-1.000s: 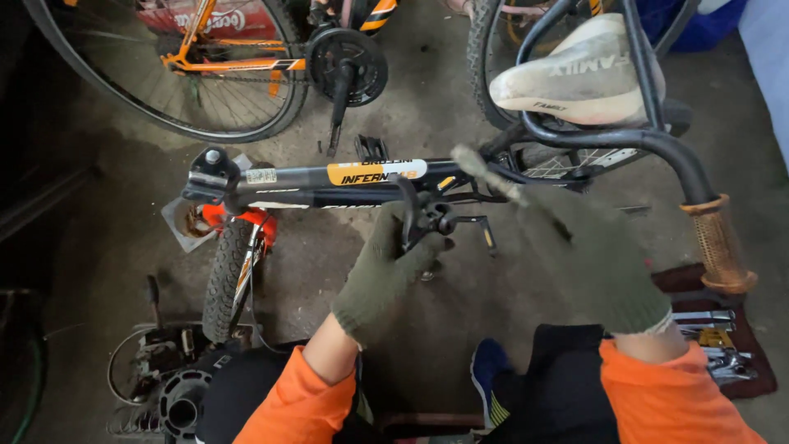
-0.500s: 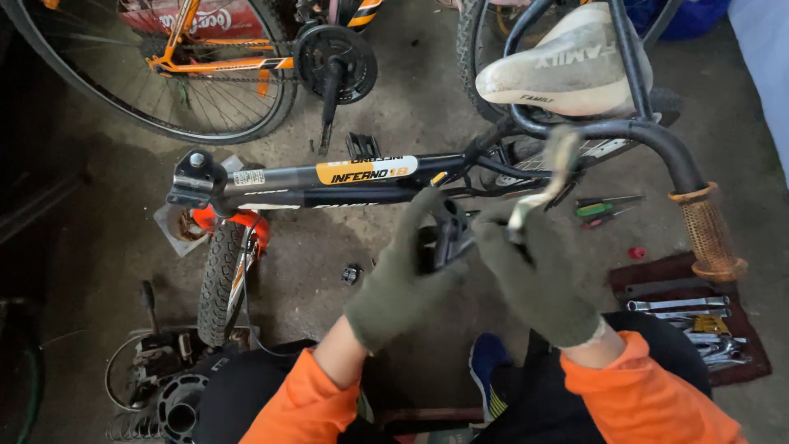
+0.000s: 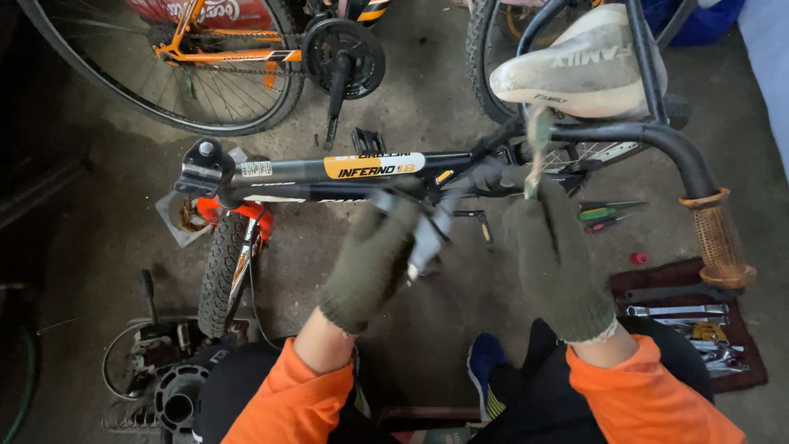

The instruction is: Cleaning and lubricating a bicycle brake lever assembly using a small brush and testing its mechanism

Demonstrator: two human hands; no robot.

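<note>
Both my hands wear olive knit gloves below orange sleeves. My left hand [image 3: 370, 263] is closed around a blurred pale grey metal part [image 3: 427, 234], held just in front of the small black bike frame [image 3: 288, 171] with its yellow label. My right hand [image 3: 555, 259] grips a slim metal tool [image 3: 538, 144] that points straight up, its tip blurred just under the white saddle [image 3: 575, 70]. The two hands are close together, above the bike's crank area, which they partly hide.
The small bike's knobby front wheel [image 3: 222, 271] points toward me. A brown handlebar grip [image 3: 719, 238] juts out at right over a dark red tool tray [image 3: 740, 362] of wrenches. Green screwdrivers [image 3: 608, 212] lie on the concrete. An orange bike [image 3: 205, 49] stands behind. Loose parts [image 3: 156, 370] sit at lower left.
My hands lifted off the bike frame and came together. The right hand swung its tool from pointing left to upright. The left hand now holds a grey part.
</note>
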